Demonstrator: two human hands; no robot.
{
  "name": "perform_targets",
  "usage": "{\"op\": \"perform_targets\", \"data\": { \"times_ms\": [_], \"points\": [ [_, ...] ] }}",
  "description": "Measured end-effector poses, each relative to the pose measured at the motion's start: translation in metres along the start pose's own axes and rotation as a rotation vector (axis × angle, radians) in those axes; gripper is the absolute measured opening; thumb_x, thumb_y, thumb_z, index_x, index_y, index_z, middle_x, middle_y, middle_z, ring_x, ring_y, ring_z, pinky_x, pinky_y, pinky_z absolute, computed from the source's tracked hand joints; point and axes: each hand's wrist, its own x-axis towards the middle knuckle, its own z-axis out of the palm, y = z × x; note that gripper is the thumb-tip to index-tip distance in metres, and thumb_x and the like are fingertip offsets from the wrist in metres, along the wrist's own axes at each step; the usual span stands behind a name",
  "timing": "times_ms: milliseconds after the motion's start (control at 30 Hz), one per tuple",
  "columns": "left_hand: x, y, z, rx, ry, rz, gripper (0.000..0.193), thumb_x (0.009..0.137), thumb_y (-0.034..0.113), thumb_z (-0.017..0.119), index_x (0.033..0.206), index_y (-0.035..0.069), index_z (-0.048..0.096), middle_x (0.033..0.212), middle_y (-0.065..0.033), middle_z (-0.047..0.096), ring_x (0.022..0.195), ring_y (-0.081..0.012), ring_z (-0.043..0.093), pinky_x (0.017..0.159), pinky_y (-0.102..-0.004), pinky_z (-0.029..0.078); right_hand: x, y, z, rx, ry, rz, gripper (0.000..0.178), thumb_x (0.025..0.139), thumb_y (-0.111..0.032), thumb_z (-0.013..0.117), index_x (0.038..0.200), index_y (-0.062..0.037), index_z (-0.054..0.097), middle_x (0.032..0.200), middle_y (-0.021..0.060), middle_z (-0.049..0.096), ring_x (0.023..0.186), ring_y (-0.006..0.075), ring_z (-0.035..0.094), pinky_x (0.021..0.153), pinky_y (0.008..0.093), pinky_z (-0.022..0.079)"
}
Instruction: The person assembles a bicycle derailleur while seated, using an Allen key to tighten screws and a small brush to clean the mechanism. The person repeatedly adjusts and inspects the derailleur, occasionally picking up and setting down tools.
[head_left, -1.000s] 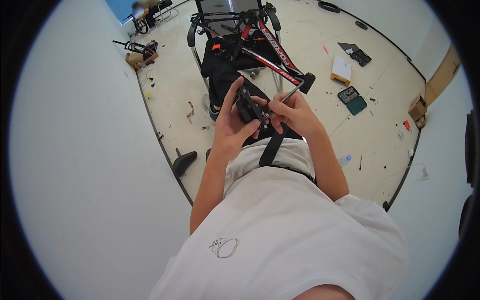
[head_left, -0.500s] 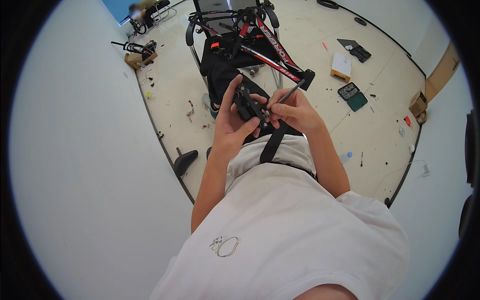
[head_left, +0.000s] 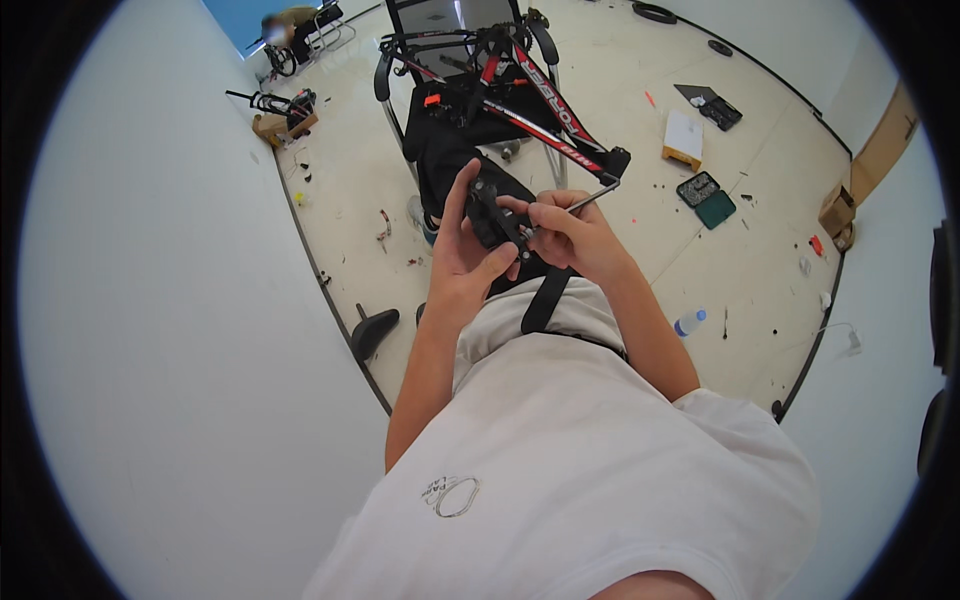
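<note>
Pale floor (head_left: 770,275) surrounds everything. At the frame's centre, the left hand (head_left: 462,272) curls half-closed around a black part (head_left: 492,222); beside it, the right hand (head_left: 578,238) pinches firmly a bent metal key (head_left: 598,193).

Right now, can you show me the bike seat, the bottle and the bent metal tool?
Bike seat (head_left: 375,332), head view: its black body.
Bottle (head_left: 690,322), head view: its side.
Bent metal tool (head_left: 595,196), head view: its long shaft.
</note>
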Motion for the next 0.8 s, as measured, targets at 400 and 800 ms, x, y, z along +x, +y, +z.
{"op": "perform_targets", "data": {
  "times_ms": [400,800],
  "points": [
    [0.001,-0.004,0.009,-0.111,0.173,-0.049,0.069,0.087,-0.001,0.063,0.144,0.01,0.027,0.104,-0.0105,0.057,0.085,-0.0144,0.06,0.069,-0.025,0.049,-0.009,-0.019,0.018,-0.324,-0.01,-0.115,0.012,0.09,-0.007,0.066,0.092,0.0038,0.062,0.076,0.0111,0.068,0.065,0.0148,0.066,0.061,0.027,0.056],
    [-0.001,-0.016,0.01,-0.367,0.173,-0.285,0.055,0.091,0.015,0.053,0.142,0.013,0.033,0.109,-0.0069,0.056,0.097,-0.0134,0.054,0.081,-0.0308,0.044,-0.007,-0.007,0.017,-0.612,0.119,-0.283,0.024,0.087,-0.011,0.07,0.072,0.0,0.056,0.062,-0.0005,0.057,0.054,0.0026,0.054,0.046,0.0193,0.038]
  ]
}}
